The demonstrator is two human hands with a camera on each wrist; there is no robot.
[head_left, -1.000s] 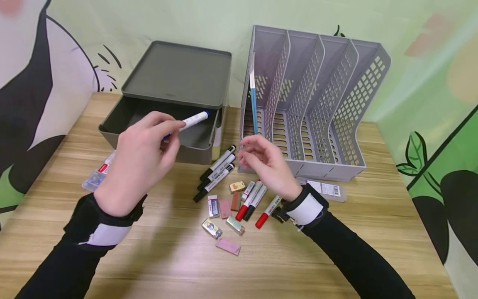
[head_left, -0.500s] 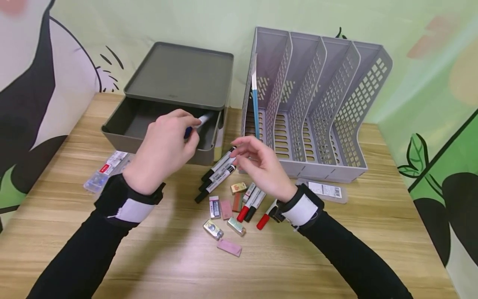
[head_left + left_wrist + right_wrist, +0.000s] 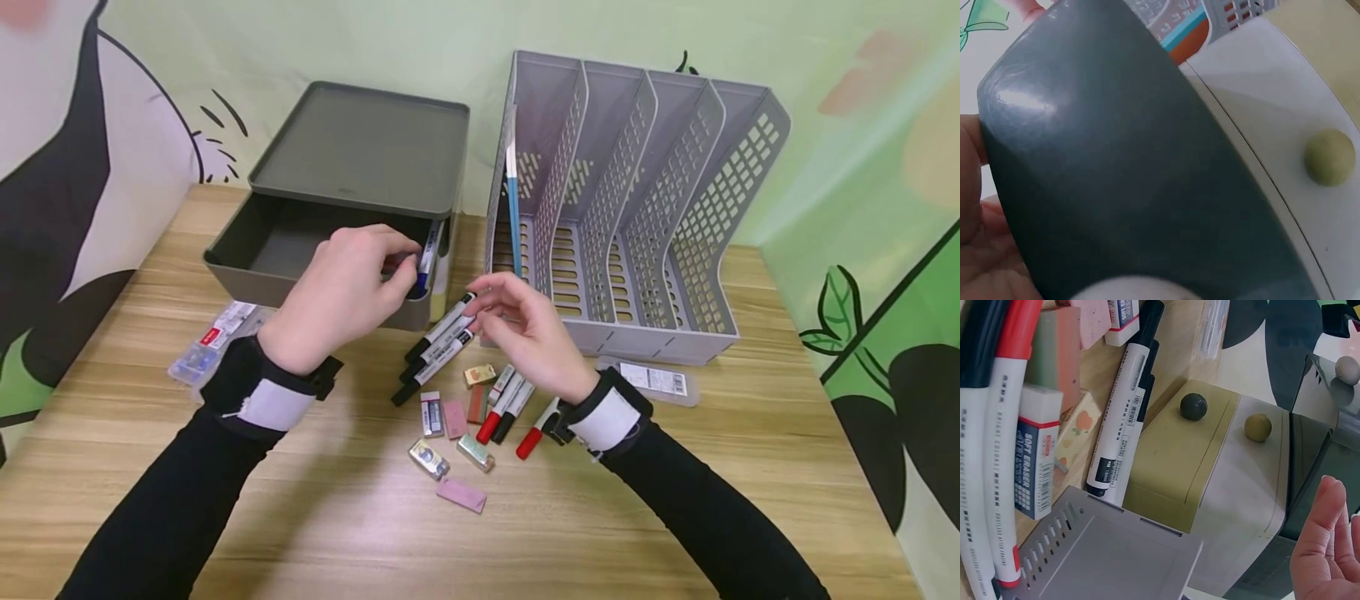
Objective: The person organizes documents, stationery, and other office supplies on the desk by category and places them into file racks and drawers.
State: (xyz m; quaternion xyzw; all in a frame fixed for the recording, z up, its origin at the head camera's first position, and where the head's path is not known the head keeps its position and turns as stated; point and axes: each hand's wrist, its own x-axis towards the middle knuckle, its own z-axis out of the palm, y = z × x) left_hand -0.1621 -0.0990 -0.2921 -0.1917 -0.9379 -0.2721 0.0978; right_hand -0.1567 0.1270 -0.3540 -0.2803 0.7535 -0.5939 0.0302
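Note:
My left hand [image 3: 348, 287] reaches over the pulled-out dark grey drawer [image 3: 251, 265], fingertips right beside a white marker with blue ends [image 3: 429, 254]. This marker lies along the drawer's right wall, not between thumb and forefinger. In the left wrist view the drawer's front [image 3: 1129, 162] fills most of the picture, fingers [image 3: 971, 147] showing at its left edge. My right hand [image 3: 534, 337] hovers, fingers loosely bent and holding nothing, above the rack's front left corner. Beneath it are black-capped markers [image 3: 438, 367], red-capped markers [image 3: 489, 423] and several erasers [image 3: 461, 496].
A grey four-slot file rack [image 3: 660, 342] stands at the back right, a blue-and-white item [image 3: 513, 208] upright in its left slot. Clear plastic cases lie at the left [image 3: 206, 346] and right [image 3: 667, 383]. White [image 3: 1241, 494] and yellow [image 3: 1175, 462] drawers sit below the dark one.
My left hand has moved right and down into the drawer, and the blue-ended marker has turned to lie along the right wall, free of the pinch. My right hand has barely moved.

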